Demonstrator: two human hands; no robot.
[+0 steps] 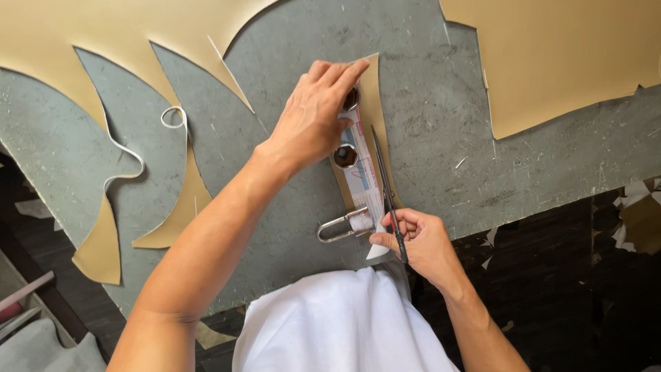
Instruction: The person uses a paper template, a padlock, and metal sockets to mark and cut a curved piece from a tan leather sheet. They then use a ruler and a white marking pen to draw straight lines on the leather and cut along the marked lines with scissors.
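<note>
Two hands are working on a tan strip of leather-like material (375, 110) on a grey scratched board (441, 138).

The left hand (313, 114) is pressing flat, fingers stretched out, on a white paper pattern (363, 180) lying on the strip near the middle of the board. The right hand (416, 238), at the near edge, is closing its fingers around a thin dark blade tool (387, 186), which is running along the right side of the pattern. A silver metal padlock (342, 227) is lying just left of this hand.

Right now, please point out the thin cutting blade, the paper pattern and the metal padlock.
Cutting blade (383, 169), head view, middle of its dark shaft.
Paper pattern (363, 180), head view, its printed lower part.
Metal padlock (330, 231), head view, its shackle loop.
</note>
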